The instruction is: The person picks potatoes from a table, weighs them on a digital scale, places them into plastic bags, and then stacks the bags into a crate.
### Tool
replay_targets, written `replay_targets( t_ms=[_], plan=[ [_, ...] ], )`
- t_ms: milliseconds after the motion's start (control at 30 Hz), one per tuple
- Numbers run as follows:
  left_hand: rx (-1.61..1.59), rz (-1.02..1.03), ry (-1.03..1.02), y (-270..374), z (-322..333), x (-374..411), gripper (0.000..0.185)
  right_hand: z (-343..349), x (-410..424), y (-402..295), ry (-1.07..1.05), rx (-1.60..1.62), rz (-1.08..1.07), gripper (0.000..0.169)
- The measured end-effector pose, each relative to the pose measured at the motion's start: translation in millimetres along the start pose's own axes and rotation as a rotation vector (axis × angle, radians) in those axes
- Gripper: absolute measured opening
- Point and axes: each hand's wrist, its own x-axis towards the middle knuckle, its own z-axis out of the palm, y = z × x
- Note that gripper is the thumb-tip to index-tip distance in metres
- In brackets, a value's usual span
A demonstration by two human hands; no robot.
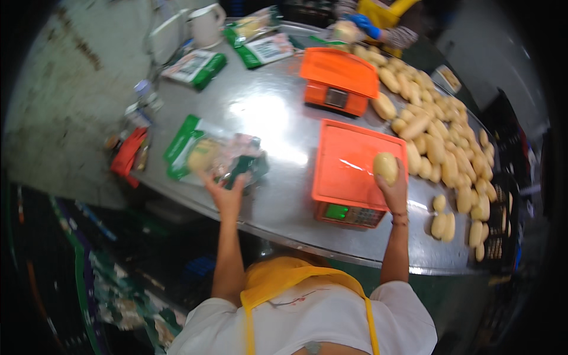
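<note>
My right hand (395, 188) holds a peeled potato (385, 168) over the right side of the orange platform of a digital scale (350, 164). The scale's green display is lit. On the left, my left hand (227, 195) has its fingers spread at the near edge of a green and clear plastic bag (184, 151). A yellowish potato-like item (204, 154) shows inside the bag. Whether the fingers pinch the plastic cannot be told, as that area is blurred.
Many peeled potatoes (437, 146) are heaped at the right. A second orange scale (339, 80) stands behind mine. Printed bags (195, 69), a white jug (207, 26) and a red cloth-like item (129, 155) lie leftward. Across the metal table, a person's blue-gloved hand (364, 25) is at a bag.
</note>
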Motion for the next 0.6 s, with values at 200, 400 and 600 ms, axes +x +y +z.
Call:
replay_targets(
  t_ms=[200, 400, 600],
  plan=[
    [0.508, 0.185, 0.083, 12, 10, -22, 0.077, 83, -52, -58, -0.612, 0.365, -0.046, 0.067],
    [0.542, 0.365, 0.131, 4, -5, -26, 0.016, 196, -65, -85, -0.745, 0.404, -0.038, 0.06],
    [0.359, 0.397, 0.143, 11, -10, -22, 0.007, 244, -38, -93, -0.795, 0.269, -0.041, 0.059]
  ],
)
